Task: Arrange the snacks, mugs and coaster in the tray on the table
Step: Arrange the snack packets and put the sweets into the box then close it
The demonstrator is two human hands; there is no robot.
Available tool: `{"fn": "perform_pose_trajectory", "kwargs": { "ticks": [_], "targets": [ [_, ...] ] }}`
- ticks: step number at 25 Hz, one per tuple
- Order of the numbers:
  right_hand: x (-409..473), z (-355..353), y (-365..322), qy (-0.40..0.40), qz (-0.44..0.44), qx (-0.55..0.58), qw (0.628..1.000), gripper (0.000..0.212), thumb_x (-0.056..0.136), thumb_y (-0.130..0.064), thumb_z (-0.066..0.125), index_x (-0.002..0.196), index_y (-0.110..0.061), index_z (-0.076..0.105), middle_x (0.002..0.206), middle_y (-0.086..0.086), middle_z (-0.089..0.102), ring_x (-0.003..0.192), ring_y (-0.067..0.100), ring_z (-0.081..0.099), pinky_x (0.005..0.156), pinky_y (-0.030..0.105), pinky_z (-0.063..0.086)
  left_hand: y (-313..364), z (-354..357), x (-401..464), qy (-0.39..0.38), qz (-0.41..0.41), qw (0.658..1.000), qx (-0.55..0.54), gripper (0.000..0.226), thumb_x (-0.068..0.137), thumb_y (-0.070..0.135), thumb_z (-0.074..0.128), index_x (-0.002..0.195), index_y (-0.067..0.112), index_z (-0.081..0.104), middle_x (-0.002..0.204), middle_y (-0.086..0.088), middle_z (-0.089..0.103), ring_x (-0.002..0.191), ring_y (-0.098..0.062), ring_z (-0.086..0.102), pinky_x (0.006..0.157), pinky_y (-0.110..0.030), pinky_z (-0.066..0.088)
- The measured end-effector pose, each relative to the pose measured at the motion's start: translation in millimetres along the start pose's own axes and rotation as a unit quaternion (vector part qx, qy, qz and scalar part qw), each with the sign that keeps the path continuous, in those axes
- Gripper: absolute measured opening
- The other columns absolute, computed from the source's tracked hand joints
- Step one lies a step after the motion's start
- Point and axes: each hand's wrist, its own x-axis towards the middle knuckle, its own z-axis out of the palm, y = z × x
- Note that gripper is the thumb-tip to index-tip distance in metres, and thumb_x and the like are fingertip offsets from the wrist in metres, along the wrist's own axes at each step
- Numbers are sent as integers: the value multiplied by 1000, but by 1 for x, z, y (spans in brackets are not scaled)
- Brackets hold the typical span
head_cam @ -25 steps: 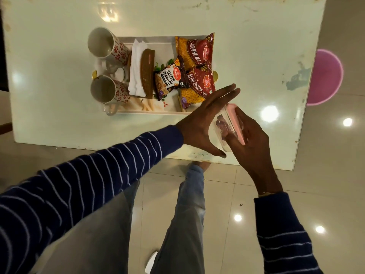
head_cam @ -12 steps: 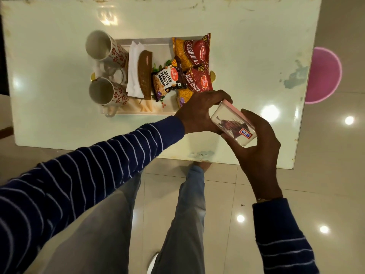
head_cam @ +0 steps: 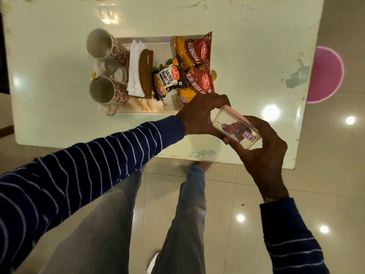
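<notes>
holding a small clear box (head_cam: 235, 129) with a pink lid, both hands keep it up over the near edge of the worktop (head_cam: 246, 62), just beside the tray (head_cam: 150, 39). the left hand (head_cam: 199, 113) curls its fingers over the far end. the right hand (head_cam: 262, 147) cups the near end from below, fingers wrapped round it. two hands probably keep it steady, maybe to look at its label or to set it in the tray. the left arm reaches in from the left; the right wrist bends up. in the tray two mugs (head_cam: 102, 46) lie on their sides at the left end, then a napkin (head_cam: 134, 68), a brown coaster (head_cam: 146, 72), a peanut pack (head_cam: 167, 80) and two red packs (head_cam: 197, 66) at the right end.
</notes>
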Motion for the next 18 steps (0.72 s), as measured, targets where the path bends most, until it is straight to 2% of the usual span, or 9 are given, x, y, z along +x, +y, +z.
{"fn": "perform_pose_trajectory", "kwargs": {
  "ticks": [3, 6, 9, 14, 18],
  "targets": [
    [2, 0, -4, -19, 7, 6, 1000, 63, 73, -39, 86, 124, -9, 62, 117, 4, 69, 102, 2, 60, 91, 18, 51, -2, -1, -3, 30, 3, 999, -20, 63, 61, 32, 93, 109, 2, 66, 105, -12, 72, 95, -25, 66, 80, -40, 58],
    [7, 0, -11, -47, -5, -31, 998, 66, 74, -46, 84, 124, -9, 61, 119, 7, 67, 106, 16, 60, 93, 36, 51, -3, 2, -7, 43, 6, 999, -15, 63, 59, 28, 94, 110, 2, 67, 104, -13, 71, 95, -26, 65, 80, -39, 57],
    [14, 5, -21, -26, -55, -120, 991, 67, 73, -55, 81, 121, -11, 65, 114, 8, 70, 104, 28, 62, 92, 41, 44, -1, 10, -9, 62, 22, 998, 4, 61, 59, 18, 93, 110, -2, 67, 102, -18, 69, 95, -31, 64, 79, -40, 56],
    [18, 7, -27, 7, -85, -127, 988, 61, 78, -52, 77, 119, -9, 68, 103, 10, 73, 88, 27, 60, 81, 35, 45, 3, 8, -3, 90, 37, 995, 25, 53, 59, 21, 92, 102, -1, 69, 93, -18, 70, 87, -32, 64, 67, -31, 51],
    [16, 6, -26, 13, -103, -160, 982, 60, 77, -50, 80, 116, -6, 70, 98, 12, 73, 82, 29, 63, 79, 32, 44, 2, 6, -3, 79, 54, 995, 33, 52, 59, 22, 94, 99, -1, 70, 91, -19, 70, 84, -33, 65, 71, -38, 52]
  ]
}}
